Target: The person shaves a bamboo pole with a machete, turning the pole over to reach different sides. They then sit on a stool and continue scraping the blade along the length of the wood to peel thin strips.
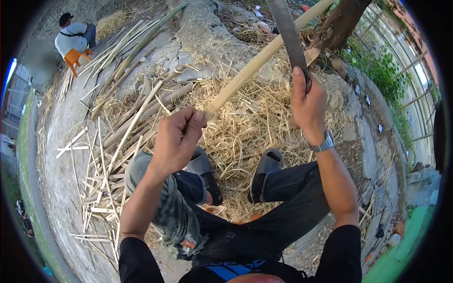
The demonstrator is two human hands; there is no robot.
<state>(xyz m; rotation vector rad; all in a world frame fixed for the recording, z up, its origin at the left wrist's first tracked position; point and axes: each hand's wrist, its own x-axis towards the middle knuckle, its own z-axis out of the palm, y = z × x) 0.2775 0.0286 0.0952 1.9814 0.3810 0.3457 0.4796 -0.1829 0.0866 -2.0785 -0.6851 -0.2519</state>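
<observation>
Over a heap of thin, curled, straw-coloured shavings on grey, cracked ground, two bare hands, one item each. Left hand: closed, clamped on the lower end of one long, pale yellow, straight wooden-looking pole. Pole slants up and away to the right; upper end near one brown tree trunk. Right hand: closed round the near end of one long, dark grey metal blade, one digit laid along it. Handle mostly hidden in the grip. Blade crosses in front of the pole's upper part; contact between them, cannot tell. Hands well apart.

One silver metal-band watch, right wrist. Two dark grey rubbery clogs, one per foot, on the shavings. One faded grey-green cloth over the left leg. Left side: many pale, narrow, split strips, crossed and overlapping, too tangled to count; several thicker brown round poles among them. Upper left: one seated person, white top, dark cap, on one orange plastic chair.
</observation>
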